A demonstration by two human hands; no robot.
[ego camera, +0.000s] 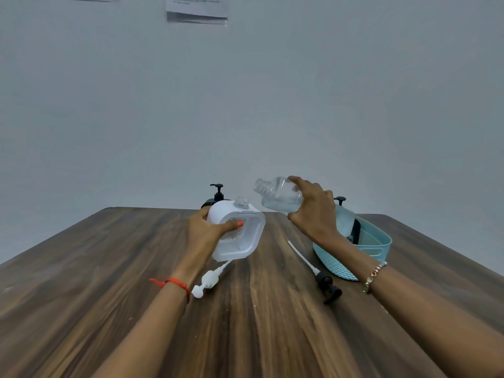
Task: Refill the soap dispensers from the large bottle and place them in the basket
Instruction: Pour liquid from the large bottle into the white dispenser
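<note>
My left hand (pixel 208 227) grips a white soap dispenser (pixel 240 236) with a clear ribbed front; it leans back off the table and its open neck points up. My right hand (pixel 313 207) grips a large clear bottle (pixel 275 196), tilted with its open mouth toward the dispenser's neck and apart from it. Clear liquid lies in the bottle's lower side. A light blue basket (pixel 362 251) sits to the right, partly behind my right wrist, with a black-pump dispenser (pixel 346 214) inside.
A white pump head (pixel 210 279) with its tube lies on the wooden table (pixel 259 323) near my left wrist. A black pump head (pixel 326 285) with a long tube lies beside the basket. Another black-pump dispenser (pixel 216 196) stands behind the white one. Papers (pixel 196 9) hang on the wall.
</note>
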